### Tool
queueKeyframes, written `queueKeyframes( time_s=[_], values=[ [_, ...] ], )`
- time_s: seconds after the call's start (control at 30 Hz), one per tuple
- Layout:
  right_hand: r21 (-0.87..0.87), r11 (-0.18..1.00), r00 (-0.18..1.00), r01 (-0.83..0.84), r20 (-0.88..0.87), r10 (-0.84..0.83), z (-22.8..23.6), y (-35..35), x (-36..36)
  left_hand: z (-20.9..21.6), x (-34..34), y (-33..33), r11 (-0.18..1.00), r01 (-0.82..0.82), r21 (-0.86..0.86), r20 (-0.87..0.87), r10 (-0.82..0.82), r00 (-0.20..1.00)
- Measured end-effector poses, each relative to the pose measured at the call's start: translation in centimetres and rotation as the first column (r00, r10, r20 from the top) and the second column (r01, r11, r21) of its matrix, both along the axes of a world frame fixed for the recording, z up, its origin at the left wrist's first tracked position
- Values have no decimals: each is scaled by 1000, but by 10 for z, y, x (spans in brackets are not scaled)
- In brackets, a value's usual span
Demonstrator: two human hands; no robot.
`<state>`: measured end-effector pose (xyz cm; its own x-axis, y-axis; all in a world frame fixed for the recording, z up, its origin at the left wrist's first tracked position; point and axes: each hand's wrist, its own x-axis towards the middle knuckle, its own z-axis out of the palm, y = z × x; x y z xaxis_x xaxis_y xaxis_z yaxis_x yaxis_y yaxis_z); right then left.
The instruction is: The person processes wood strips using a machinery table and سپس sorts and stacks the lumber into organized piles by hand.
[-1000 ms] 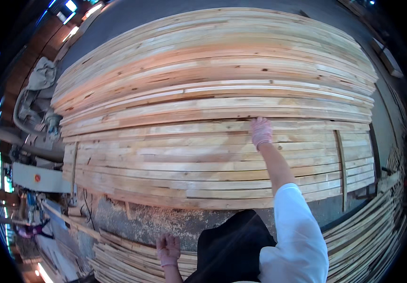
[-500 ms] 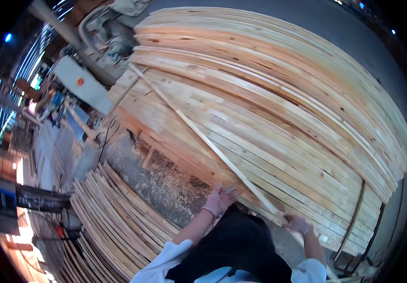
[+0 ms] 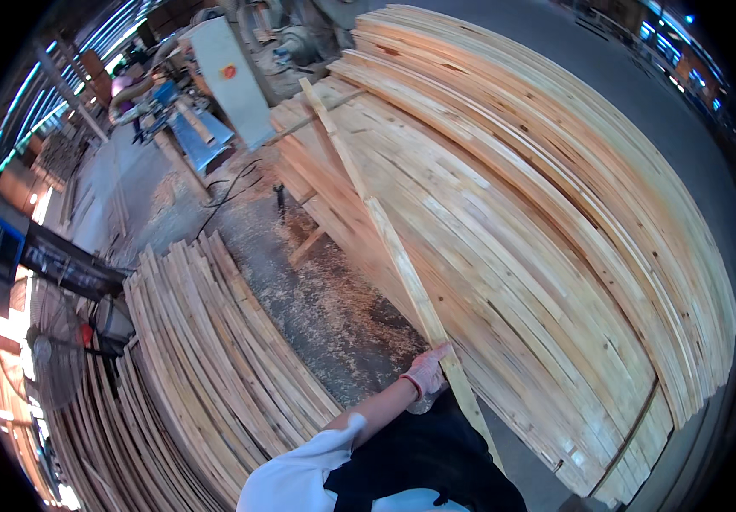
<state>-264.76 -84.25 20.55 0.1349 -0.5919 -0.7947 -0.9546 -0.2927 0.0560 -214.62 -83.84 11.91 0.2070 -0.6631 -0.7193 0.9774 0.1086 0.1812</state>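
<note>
A long narrow wooden board [image 3: 402, 264] runs slantwise from near my body up across the big stack of boards. My left hand [image 3: 426, 374], in a pinkish-white work glove, is closed on the edge of this board close to its near end. My right hand is out of the picture. Beneath and to the right of the held board spreads the wide stack of light wooden boards [image 3: 504, 230], with its far rows piled higher. Part of the held board's near end passes beside my dark apron [image 3: 427, 452].
A second pile of long wooden strips [image 3: 214, 341] lies at the left. Sawdust [image 3: 334, 299] covers the floor between the piles. Beyond stands a pale cabinet with a red button [image 3: 228, 72], near machinery and a dark cable [image 3: 227, 188]. A caged fan [image 3: 52, 350] is at the far left.
My left hand has gone from beside the board to a hold on it. The board has swung steeper and leftward over the stack. My right hand has left the picture, and the view has turned.
</note>
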Motion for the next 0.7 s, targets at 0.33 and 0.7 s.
queueKeyframes(
  time_s=[0.33,0.7],
  values=[
    [-263,924,915,-279,219,339,-21,-62,3,-18,2,58,957,-285,-60,97,289,952],
    [-208,960,772,-185,574,273,26,-97,200,18,-157,33,912,346,-220,59,-341,938]
  ],
)
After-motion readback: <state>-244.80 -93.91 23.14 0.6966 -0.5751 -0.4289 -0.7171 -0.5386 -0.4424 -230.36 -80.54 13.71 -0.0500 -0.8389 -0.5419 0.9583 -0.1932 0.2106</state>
